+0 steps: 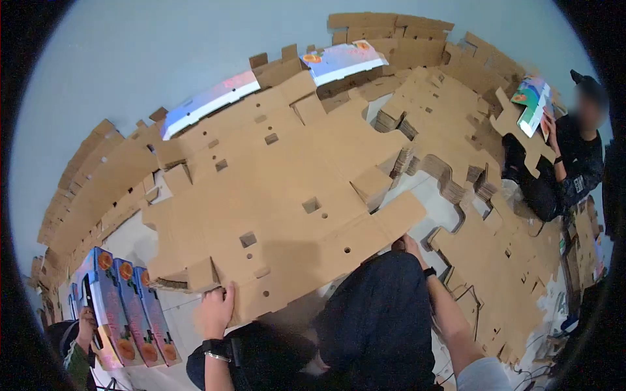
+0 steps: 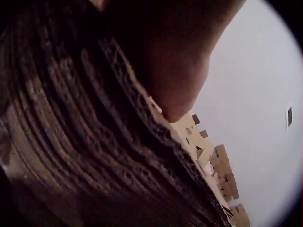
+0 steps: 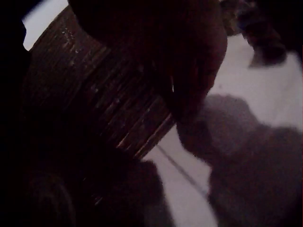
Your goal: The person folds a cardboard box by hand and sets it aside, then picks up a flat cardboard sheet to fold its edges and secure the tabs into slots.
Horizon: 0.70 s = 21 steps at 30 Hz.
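A thick stack of flat die-cut cardboard sheets (image 1: 280, 176) lies in front of me, brown side up with cut holes and flaps. My left hand (image 1: 217, 313) grips its near left corner, thumb over the top sheet. The left wrist view shows the many layered edges (image 2: 90, 109) beside the hand. My right hand (image 1: 407, 244) holds the near right edge, partly hidden behind a dark-trousered knee (image 1: 381, 293). In the dark right wrist view, its fingers (image 3: 194, 94) reach the lower edge of the layers (image 3: 128, 104), above the pale floor.
More cardboard stacks (image 1: 489, 280) fill the right side. Sheets lean along the wall (image 1: 98, 176), some with printed faces (image 1: 212, 101). Printed fruit boxes (image 1: 120, 313) stand at left, beside another person's hand (image 1: 86, 326). A person (image 1: 567, 156) at right holds a printed sheet (image 1: 533, 104).
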{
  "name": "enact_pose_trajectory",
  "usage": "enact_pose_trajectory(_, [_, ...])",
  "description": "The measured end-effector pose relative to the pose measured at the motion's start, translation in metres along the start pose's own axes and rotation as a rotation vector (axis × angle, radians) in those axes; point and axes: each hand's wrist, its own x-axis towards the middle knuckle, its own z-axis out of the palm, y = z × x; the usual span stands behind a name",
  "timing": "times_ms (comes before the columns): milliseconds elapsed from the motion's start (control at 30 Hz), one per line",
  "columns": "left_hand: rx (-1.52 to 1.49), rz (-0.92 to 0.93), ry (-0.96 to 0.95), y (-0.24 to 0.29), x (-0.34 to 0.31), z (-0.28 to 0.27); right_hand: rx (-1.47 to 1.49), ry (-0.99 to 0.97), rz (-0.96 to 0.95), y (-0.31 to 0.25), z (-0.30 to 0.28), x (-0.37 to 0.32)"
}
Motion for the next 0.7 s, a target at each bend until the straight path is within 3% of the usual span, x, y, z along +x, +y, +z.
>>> enact_pose_trajectory(33, [-0.035, 0.119, 0.054, -0.004, 0.000, -0.003, 0.074, -0.183, -0.020, -0.010, -0.010, 0.005])
enact_pose_trajectory(67, [-0.035, 0.120, 0.069, -0.012, -0.002, -0.011, 0.079, -0.176, -0.031, -0.019, -0.019, 0.005])
enact_pose_trajectory(133, [-0.150, 0.243, 0.198, -0.029, -0.006, -0.032, 0.166, -0.044, 0.170, -0.085, -0.068, -0.001])
enact_pose_trajectory(233, [-0.407, 0.120, 0.396, -0.073, -0.021, -0.101, 0.342, 0.157, -0.057, -0.150, -0.121, -0.017])
enact_pose_trajectory(300, [-0.279, 0.084, 0.595, -0.136, -0.021, -0.134, 0.407, 0.182, -0.119, -0.232, -0.148, -0.049])
enact_pose_trajectory(367, [-0.029, 0.099, 0.825, -0.214, -0.016, -0.155, 0.062, 0.342, -0.295, -0.292, -0.155, -0.070])
enact_pose_trajectory(400, [0.077, 0.009, 0.776, -0.246, -0.018, -0.169, 0.075, 0.354, -0.294, -0.299, -0.146, -0.076])
enact_pose_trajectory(467, [0.142, -0.070, 0.700, -0.300, -0.017, -0.182, -0.302, 0.213, -0.451, -0.304, -0.123, -0.086])
enact_pose_trajectory(533, [0.231, -0.050, 0.755, -0.330, -0.018, -0.175, -0.566, 0.028, -0.641, -0.294, -0.089, -0.083])
enact_pose_trajectory(567, [0.329, -0.029, 0.805, -0.338, -0.018, -0.171, -0.640, -0.120, -0.632, -0.285, -0.079, -0.083])
enact_pose_trajectory(700, [0.296, -0.046, 0.787, -0.349, -0.020, -0.160, -0.584, -0.093, -0.544, -0.289, -0.070, -0.076])
